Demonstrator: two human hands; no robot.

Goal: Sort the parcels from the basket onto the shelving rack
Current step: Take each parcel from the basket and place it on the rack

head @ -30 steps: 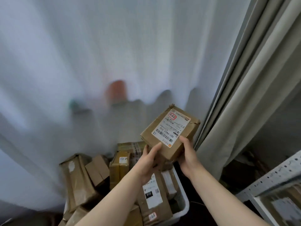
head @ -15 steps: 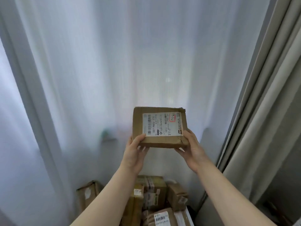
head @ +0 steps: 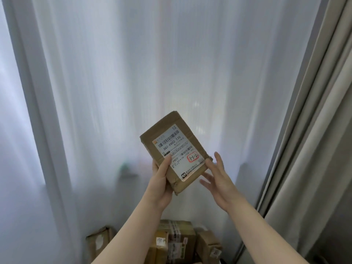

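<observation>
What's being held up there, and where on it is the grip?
A brown cardboard parcel, gripped at its lower left edge by the left hand. The right hand is open beside its lower right corner.

Held parcel (head: 174, 152), brown cardboard, carries a white shipping label (head: 179, 154), tilted w/ the box. Top of label: barcode, below it large print "507-P802 T70". Mid-label: small print rows + 2nd smaller barcode, too fine to read. Lower left of label: "P802" again, partly covered by left hand (head: 162, 180) thumb. Lower right: red-outlined sticker (head: 193, 158) w/ handwritten "33-2". Bottom corner: small round black logo, text beside it illegible. Top-left corner of label: orange mark, unreadable. Parcels at bottom of frame (head: 175, 242) have labels & tape print, blurred, none legible.
</observation>
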